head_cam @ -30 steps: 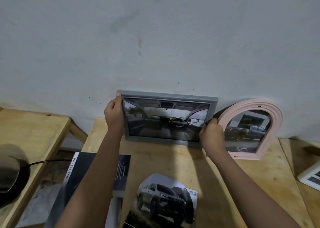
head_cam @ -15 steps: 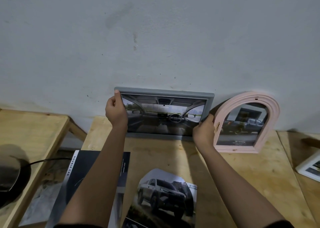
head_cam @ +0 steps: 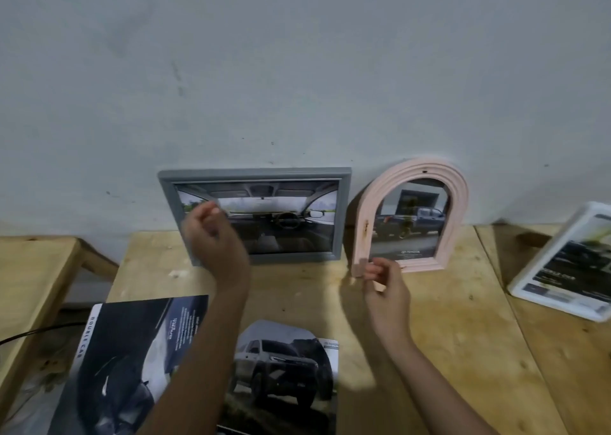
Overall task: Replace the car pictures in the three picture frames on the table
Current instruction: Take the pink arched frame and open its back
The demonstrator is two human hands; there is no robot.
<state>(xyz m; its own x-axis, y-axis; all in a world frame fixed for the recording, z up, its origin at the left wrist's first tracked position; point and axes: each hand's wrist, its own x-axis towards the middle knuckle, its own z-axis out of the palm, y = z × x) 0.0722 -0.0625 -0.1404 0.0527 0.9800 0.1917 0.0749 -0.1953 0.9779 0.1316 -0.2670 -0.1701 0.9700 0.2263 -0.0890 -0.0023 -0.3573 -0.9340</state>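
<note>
Both hands off grey frame [head_cam: 254,215] — left hand [head_cam: 211,236], right hand [head_cam: 383,282] loosely curled, holding nothing; frame leans against wall [head_cam: 297,71] on worktop [head_cam: 297,286].

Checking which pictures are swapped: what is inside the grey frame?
The grey frame holds a car-interior photo showing windscreen, dashboard and steering wheel. The left hand covers its lower left corner.

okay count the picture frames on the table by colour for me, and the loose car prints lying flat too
Grey frame: 1
Pink arched frame: 1
White frame: 1
Loose car prints, one dark and one arch-cut: 2
Total: 5
</note>
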